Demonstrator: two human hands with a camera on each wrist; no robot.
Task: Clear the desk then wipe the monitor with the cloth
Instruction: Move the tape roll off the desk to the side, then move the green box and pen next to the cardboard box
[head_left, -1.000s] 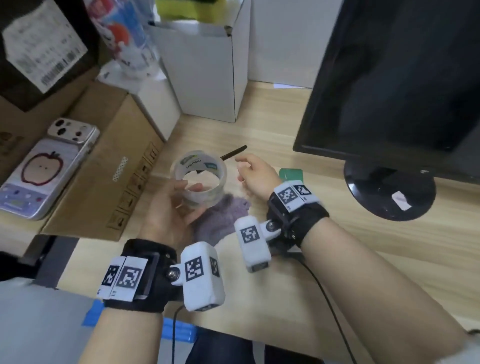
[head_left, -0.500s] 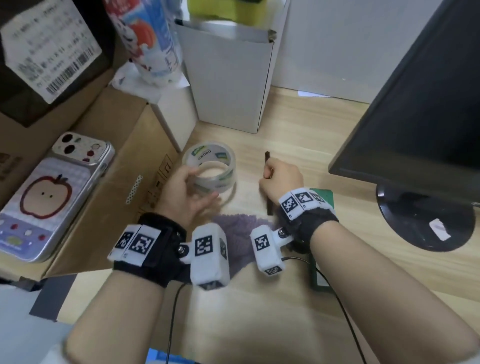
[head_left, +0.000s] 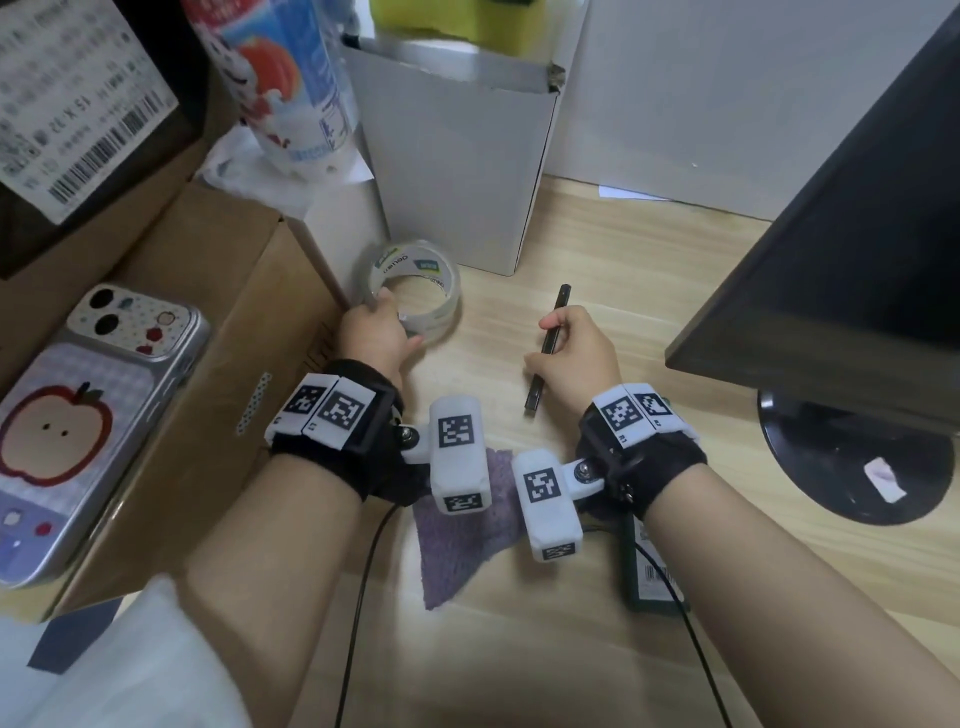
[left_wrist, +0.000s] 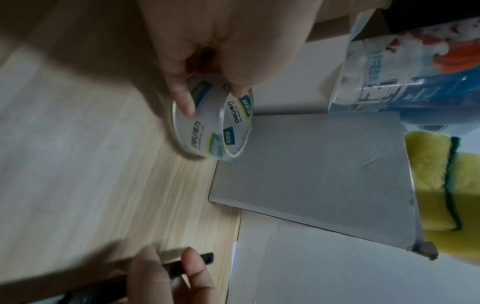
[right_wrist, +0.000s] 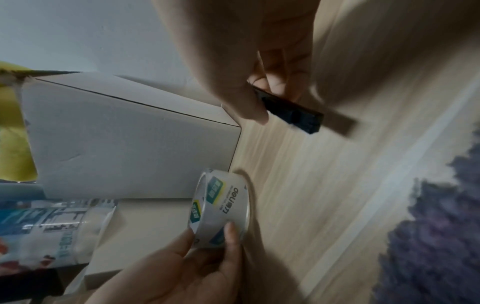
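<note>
A clear tape roll (head_left: 415, 291) (left_wrist: 215, 127) (right_wrist: 223, 207) lies flat on the wooden desk by the white box, and my left hand (head_left: 376, 332) pinches its near rim between thumb and fingers. My right hand (head_left: 574, 358) grips a slim black stick (head_left: 548, 348) (right_wrist: 293, 113), held just above the desk. The purple cloth (head_left: 462, 540) (right_wrist: 436, 236) lies on the desk under my wrists. The black monitor (head_left: 852, 249) stands at the right on its round base (head_left: 852, 467).
A white open box (head_left: 457, 171) with a yellow sponge (left_wrist: 441, 185) stands behind the tape. A brown cardboard box (head_left: 208, 364) at the left carries a phone (head_left: 88, 431). A printed bottle (head_left: 280, 78) stands behind it. A dark green card (head_left: 649, 571) lies under my right forearm.
My left hand has carried the tape roll away from me and set it down beside the white box. My right hand has turned the black stick lengthwise and brought it forward.
</note>
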